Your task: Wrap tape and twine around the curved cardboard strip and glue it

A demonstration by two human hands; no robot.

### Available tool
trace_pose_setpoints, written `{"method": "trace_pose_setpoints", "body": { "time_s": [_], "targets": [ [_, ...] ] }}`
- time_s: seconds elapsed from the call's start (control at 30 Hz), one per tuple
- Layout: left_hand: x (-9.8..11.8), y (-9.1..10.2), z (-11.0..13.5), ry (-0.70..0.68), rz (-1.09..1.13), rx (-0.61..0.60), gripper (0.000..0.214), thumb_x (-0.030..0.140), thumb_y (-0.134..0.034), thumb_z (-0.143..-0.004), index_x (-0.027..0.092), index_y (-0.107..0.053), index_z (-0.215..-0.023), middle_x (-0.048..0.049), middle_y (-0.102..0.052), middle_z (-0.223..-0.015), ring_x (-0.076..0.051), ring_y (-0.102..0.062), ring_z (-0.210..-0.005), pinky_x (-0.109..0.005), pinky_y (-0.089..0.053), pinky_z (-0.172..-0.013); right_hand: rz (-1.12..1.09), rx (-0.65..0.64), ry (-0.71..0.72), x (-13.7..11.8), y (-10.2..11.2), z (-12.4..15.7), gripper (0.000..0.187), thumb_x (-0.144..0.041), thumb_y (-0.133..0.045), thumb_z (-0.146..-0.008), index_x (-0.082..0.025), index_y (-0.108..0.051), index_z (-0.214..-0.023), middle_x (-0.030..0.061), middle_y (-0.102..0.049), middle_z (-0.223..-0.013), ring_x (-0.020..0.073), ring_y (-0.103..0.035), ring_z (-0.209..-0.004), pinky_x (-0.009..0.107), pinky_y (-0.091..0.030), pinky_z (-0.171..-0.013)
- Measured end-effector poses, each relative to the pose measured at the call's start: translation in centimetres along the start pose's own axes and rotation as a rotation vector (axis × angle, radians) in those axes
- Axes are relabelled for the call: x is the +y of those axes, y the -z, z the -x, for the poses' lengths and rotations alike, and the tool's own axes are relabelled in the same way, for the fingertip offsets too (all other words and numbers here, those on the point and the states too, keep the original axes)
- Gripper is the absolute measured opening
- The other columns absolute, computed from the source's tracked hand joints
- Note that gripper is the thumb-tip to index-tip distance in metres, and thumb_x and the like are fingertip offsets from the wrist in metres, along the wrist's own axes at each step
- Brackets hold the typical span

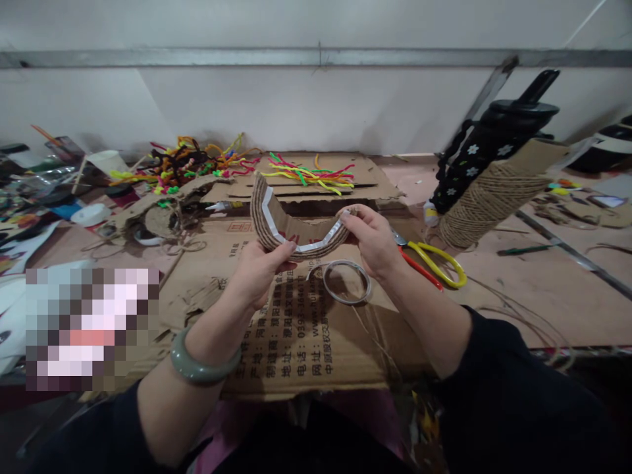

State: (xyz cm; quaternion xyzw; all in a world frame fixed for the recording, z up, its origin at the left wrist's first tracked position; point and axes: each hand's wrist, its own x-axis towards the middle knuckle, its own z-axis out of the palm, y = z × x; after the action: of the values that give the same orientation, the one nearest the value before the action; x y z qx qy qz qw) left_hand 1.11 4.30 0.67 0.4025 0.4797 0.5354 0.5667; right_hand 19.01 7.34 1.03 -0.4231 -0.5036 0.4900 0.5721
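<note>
- The pinkish table [543, 289] is crowded with craft scraps. A large flattened brown cardboard box with printed text [296, 342] lies on it in front of the person and serves as the work surface.
- A cardboard tube wound with tan twine [484, 197] leans at the right, well apart from the hands. A loose pile of bright pipe cleaners [311, 172] lies at the far edge of the box.
- The left hand [257, 276], with a green bangle [202, 368] on its wrist, pinches the lower left bend of the strip between thumb and fingers.
- The right hand [378, 243] pinches the strip's right end with its fingers pressed together.
- The curved strip of brown corrugated cardboard [276, 224] is held in the air between the 2 hands, above the box.
- Scissors with yellow and red handles [437, 263] lie just right of the right hand.
- A thin ring-shaped roll of clear tape [347, 282] lies on the box directly below the strip.
- A white band of tape [316, 247] runs along the strip's edge. My judgement: it sticks best if the thumb presses it flat bit by bit while the other hand holds the curve steady, so that no creases form.
</note>
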Motion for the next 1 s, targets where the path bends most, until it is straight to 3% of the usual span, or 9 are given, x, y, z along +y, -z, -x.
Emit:
{"method": "trace_pose_setpoints", "body": {
  "time_s": [0.4, 0.5, 0.63, 0.7, 0.87, 1.0],
  "targets": [
    [-0.2, 0.1, -0.1, 0.005, 0.005, -0.018, 0.031, 0.031, -0.084, -0.057, 0.015, -0.071, -0.080, -0.0033, -0.073, -0.078, -0.013, -0.065, -0.067, -0.020, -0.050, -0.055, 0.036, 0.044, 0.029, 0.3, 0.1, -0.2, 0.022, -0.041, -0.061, -0.069, -0.020, -0.054, -0.072, -0.0062, -0.048, -0.058, 0.0074, -0.046, -0.052, 0.021, -0.041, -0.050],
    [0.1, 0.3, -0.4, -0.042, 0.082, 0.030, 0.030, 0.034, -0.082, -0.060, 0.017, -0.068, -0.079, -0.0004, -0.071, -0.074, -0.011, -0.063, -0.063, -0.020, -0.050, -0.056, 0.065, 0.057, 0.045, 0.4, 0.1, -0.3, 0.022, -0.041, -0.060, -0.070, -0.020, -0.054, -0.071, -0.0069, -0.045, -0.056, 0.0076, -0.043, -0.050, 0.021, -0.038, -0.049],
    [0.5, 0.8, -0.9, -0.165, 0.228, 0.183, 0.018, 0.029, -0.077, -0.065, 0.020, -0.064, -0.074, 0.0049, -0.065, -0.065, -0.008, -0.058, -0.055, -0.019, -0.049, -0.056, 0.086, -0.002, 0.111, 0.5, 0.3, 0.0, 0.024, -0.042, -0.065, -0.070, -0.020, -0.057, -0.068, -0.0056, -0.048, -0.057, 0.0081, -0.043, -0.051, 0.022, -0.037, -0.050],
    [0.6, 1.0, -1.1, -0.185, 0.243, 0.214, 0.014, 0.025, -0.075, -0.066, 0.020, -0.063, -0.071, 0.0054, -0.062, -0.060, -0.007, -0.055, -0.051, -0.017, -0.047, -0.052, 0.064, -0.061, 0.141, 0.5, 0.4, 0.4, 0.032, -0.051, -0.064, -0.074, -0.020, -0.060, -0.070, -0.0034, -0.053, -0.061, 0.0087, -0.046, -0.053, 0.022, -0.039, -0.051],
    [0.8, 0.6, -0.6, -0.090, 0.203, 0.085, 0.014, 0.023, -0.075, -0.063, 0.018, -0.063, -0.066, 0.0049, -0.060, -0.056, -0.008, -0.053, -0.047, -0.018, -0.045, -0.047, -0.082, -0.176, 0.021, -0.3, 0.6, 0.8, 0.068, -0.084, -0.034, -0.076, -0.021, -0.059, -0.074, 0.0021, -0.060, -0.064, 0.0143, -0.058, -0.058, 0.027, -0.047, -0.056],
    [1.0, 0.3, 0.0, -0.065, 0.179, 0.057, 0.016, 0.025, -0.074, -0.061, 0.018, -0.062, -0.067, 0.0043, -0.061, -0.055, -0.008, -0.053, -0.045, -0.019, -0.046, -0.045, -0.176, -0.178, -0.030, -0.8, 0.6, 0.6, 0.073, -0.089, -0.029, -0.072, -0.022, -0.057, -0.072, 0.0012, -0.059, -0.061, 0.0147, -0.058, -0.055, 0.030, -0.050, -0.057]
  ]
}}
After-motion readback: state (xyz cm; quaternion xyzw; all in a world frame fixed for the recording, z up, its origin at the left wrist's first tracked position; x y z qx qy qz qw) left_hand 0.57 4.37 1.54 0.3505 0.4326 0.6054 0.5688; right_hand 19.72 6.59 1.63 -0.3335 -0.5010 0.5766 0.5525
